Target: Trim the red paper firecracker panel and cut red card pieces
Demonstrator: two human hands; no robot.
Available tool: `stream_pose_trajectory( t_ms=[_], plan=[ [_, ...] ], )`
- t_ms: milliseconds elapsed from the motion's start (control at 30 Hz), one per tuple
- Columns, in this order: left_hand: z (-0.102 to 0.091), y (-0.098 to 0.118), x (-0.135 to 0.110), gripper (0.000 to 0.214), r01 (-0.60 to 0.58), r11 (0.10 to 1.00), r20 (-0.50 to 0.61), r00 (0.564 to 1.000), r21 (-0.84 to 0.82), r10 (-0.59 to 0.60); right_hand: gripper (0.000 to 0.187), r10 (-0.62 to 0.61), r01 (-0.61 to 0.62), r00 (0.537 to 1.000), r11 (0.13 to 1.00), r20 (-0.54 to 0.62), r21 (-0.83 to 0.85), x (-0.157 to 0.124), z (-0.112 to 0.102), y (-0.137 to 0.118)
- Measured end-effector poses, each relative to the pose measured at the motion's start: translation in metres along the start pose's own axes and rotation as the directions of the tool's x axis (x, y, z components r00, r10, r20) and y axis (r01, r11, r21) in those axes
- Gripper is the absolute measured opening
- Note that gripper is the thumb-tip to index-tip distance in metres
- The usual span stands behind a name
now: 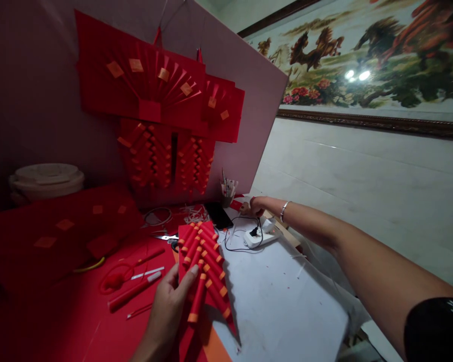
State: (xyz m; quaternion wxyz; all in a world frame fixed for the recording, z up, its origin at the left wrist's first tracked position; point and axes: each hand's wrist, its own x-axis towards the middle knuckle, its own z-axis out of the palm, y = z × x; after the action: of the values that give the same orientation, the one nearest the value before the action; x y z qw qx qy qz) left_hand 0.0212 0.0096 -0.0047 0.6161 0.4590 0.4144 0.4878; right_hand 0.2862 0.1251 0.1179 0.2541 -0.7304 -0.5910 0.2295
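My left hand (169,301) grips a red paper panel (204,266) covered with several rolled red tubes with orange tips, holding it by its lower left edge above the table. My right hand (254,205) reaches far across the table, fingers curled near a small cup of sticks (228,191) and a black phone (219,215). A silver bracelet sits on that wrist. What the right fingers hold, if anything, I cannot make out.
A white power strip (258,236) with black cable lies near the right arm. Scissors (166,237), red rolled tubes (134,291) and red paper sheets (53,236) lie at left. A red folded paper decoration (162,105) hangs on the leaning board. A white lidded pot (45,181) stands at back left.
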Motion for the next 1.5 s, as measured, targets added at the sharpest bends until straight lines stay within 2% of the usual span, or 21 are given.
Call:
stream_pose_trajectory(
  t_ms=[67, 267, 367, 467, 567, 700, 800, 1000, 1100, 1267, 1500],
  plan=[
    [0.0, 0.001, 0.0, 0.033, 0.006, 1.0, -0.002, 1.0, -0.003, -0.006, 0.043, 0.005, -0.005, 1.0, 1.0, 0.008, -0.019, 0.004, -0.003, -0.001],
    [0.002, 0.003, -0.001, 0.035, 0.005, 0.999, -0.006, 1.0, -0.04, -0.005, 0.031, 0.013, -0.012, 1.0, 0.999, 0.01, -0.05, 0.018, -0.03, -0.013],
    [0.003, 0.004, -0.003, 0.038, 0.015, 0.998, -0.014, 1.0, -0.063, -0.015, 0.027, -0.05, 0.051, 0.999, 0.999, 0.007, -0.017, 0.006, -0.037, -0.015],
    [0.004, 0.004, -0.006, 0.037, 0.003, 0.997, -0.014, 1.0, -0.079, -0.005, 0.02, -0.165, 0.164, 0.986, 0.982, -0.001, 0.091, -0.029, -0.014, -0.005],
    [0.005, 0.005, -0.009, 0.034, -0.018, 0.997, -0.028, 0.999, -0.074, 0.016, 0.016, -0.252, 0.244, 0.968, 0.932, -0.006, 0.266, -0.073, 0.035, 0.012],
    [0.005, 0.004, -0.009, 0.034, -0.018, 0.993, -0.01, 1.0, -0.12, 0.017, 0.032, -0.29, 0.227, 0.955, 0.841, 0.055, 0.49, -0.11, 0.099, 0.025],
    [0.004, 0.005, -0.009, 0.03, -0.035, 0.992, -0.001, 0.999, -0.118, 0.035, 0.037, -0.322, 0.198, 0.942, 0.756, 0.091, 0.624, -0.121, 0.125, 0.023],
    [0.003, 0.004, -0.01, 0.027, -0.007, 0.995, -0.008, 1.0, -0.104, 0.006, 0.033, -0.352, 0.121, 0.927, 0.613, 0.133, 0.781, -0.132, 0.14, 0.028],
    [0.002, 0.002, -0.009, 0.024, -0.004, 0.993, -0.026, 1.0, -0.114, 0.001, 0.027, -0.342, 0.086, 0.928, 0.587, 0.15, 0.805, -0.135, 0.141, 0.033],
    [0.001, 0.0, -0.006, 0.025, 0.088, 0.985, -0.036, 0.995, -0.152, -0.094, 0.024, -0.335, 0.052, 0.927, 0.56, 0.168, 0.827, -0.136, 0.14, 0.035],
    [0.003, 0.001, -0.006, 0.024, 0.124, 0.979, -0.053, 0.99, -0.162, -0.134, 0.018, -0.364, 0.085, 0.922, 0.525, 0.133, 0.847, -0.136, 0.139, 0.034]
  ],
)
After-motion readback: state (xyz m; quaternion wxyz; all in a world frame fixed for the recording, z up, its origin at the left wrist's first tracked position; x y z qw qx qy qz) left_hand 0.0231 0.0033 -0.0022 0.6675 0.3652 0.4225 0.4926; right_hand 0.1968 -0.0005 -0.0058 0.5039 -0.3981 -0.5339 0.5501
